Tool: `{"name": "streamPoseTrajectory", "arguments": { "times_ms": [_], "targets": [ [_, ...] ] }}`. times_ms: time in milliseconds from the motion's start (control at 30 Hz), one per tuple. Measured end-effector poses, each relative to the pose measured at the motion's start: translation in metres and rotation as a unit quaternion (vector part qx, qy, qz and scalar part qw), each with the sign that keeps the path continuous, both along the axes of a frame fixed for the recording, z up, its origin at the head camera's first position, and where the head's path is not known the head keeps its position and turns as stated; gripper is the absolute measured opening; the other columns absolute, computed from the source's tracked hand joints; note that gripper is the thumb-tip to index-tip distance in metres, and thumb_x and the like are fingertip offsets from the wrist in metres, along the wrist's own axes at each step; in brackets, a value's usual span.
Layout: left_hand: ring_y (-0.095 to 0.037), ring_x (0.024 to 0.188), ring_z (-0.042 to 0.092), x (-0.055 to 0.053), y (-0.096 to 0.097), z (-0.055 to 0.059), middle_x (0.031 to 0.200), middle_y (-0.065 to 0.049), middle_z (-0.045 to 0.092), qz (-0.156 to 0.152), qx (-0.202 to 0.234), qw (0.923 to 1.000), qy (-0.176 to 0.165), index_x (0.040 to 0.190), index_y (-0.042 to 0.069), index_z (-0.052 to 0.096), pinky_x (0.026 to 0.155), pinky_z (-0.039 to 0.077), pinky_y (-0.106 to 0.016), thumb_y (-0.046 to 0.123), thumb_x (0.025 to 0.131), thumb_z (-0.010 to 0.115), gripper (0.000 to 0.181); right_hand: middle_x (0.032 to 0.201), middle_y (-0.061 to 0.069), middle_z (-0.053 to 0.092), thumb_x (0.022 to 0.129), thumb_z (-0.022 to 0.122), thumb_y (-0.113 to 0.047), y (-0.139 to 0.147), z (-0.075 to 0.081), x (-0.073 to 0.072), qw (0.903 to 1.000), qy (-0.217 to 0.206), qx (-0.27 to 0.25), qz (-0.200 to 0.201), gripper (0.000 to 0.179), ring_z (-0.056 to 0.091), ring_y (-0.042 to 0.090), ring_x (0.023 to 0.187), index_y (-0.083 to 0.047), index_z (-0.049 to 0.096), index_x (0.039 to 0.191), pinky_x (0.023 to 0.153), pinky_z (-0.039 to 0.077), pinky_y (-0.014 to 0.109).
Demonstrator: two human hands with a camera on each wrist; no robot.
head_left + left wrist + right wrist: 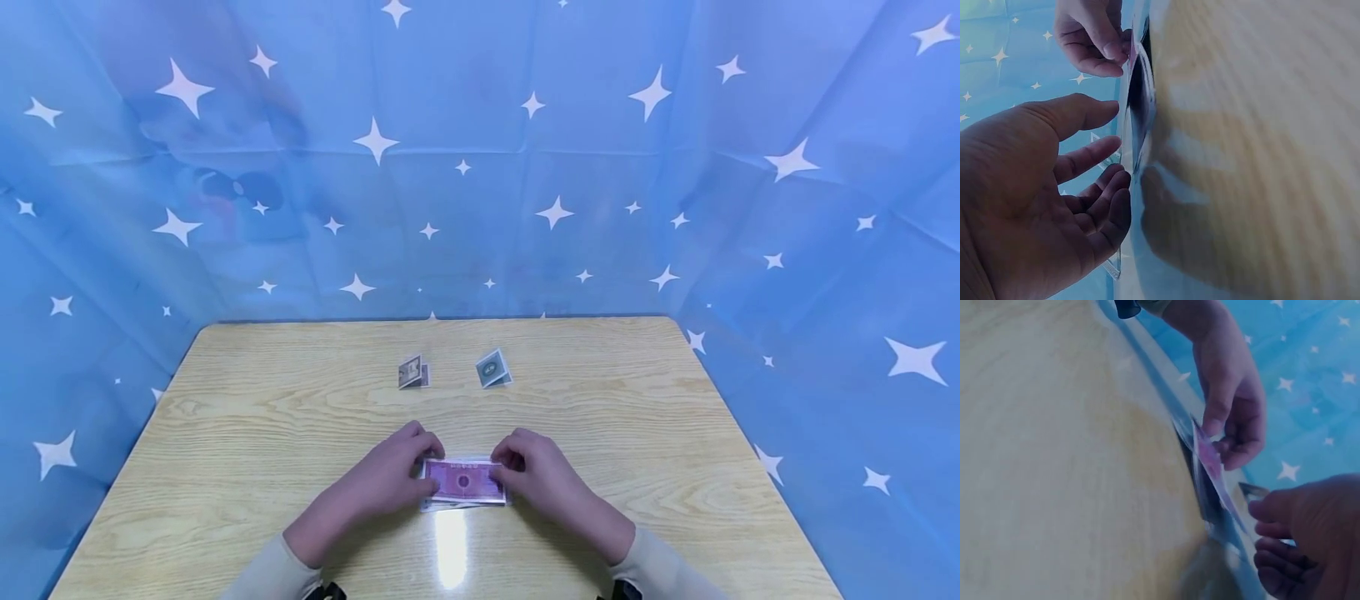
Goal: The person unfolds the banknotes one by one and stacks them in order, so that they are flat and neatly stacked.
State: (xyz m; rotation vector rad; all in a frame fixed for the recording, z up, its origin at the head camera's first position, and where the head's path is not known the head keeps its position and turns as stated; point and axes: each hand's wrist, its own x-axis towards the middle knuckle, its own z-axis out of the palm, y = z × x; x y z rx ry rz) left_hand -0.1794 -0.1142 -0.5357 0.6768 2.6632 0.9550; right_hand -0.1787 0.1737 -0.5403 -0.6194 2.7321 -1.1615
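Note:
A pink banknote lies uppermost over lighter, dark-lined paper edges in front of me. My left hand is at its left end, thumb at the side and fingers by the far left corner. In the left wrist view the left hand's thumb and fingers are spread apart, tips right at the paper. My right hand is at the other end, fingers loosely bent and thumb by the note's right edge. The right wrist view shows the pink note tilted, its underside dark, with the right fingertips close to its corner.
Two small folded notes stand tent-like farther back: a brownish one on the left and a grey-green one on the right. Blue star-patterned cloth hangs around the wooden table. Light glares off the tabletop nearest me.

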Motion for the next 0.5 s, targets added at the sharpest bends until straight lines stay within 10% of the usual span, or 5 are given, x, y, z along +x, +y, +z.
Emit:
{"name": "streamPoseTrajectory", "arguments": {
  "times_ms": [500],
  "targets": [
    [-0.02,0.109,0.065,-0.046,0.024,0.01,0.119,-0.008,0.067,0.038,0.083,0.9958,-0.009,0.127,0.008,0.072,0.097,0.059,-0.044,0.022,0.102,0.08,0.03,0.088,-0.001,0.07,0.099,0.083,-0.009,0.011,0.005,-0.051,0.9904,-0.041,-0.087,-0.099,0.007,0.063,0.015,0.079,-0.009,0.079,0.104,0.068,0.055,0.027]
  ]
}}
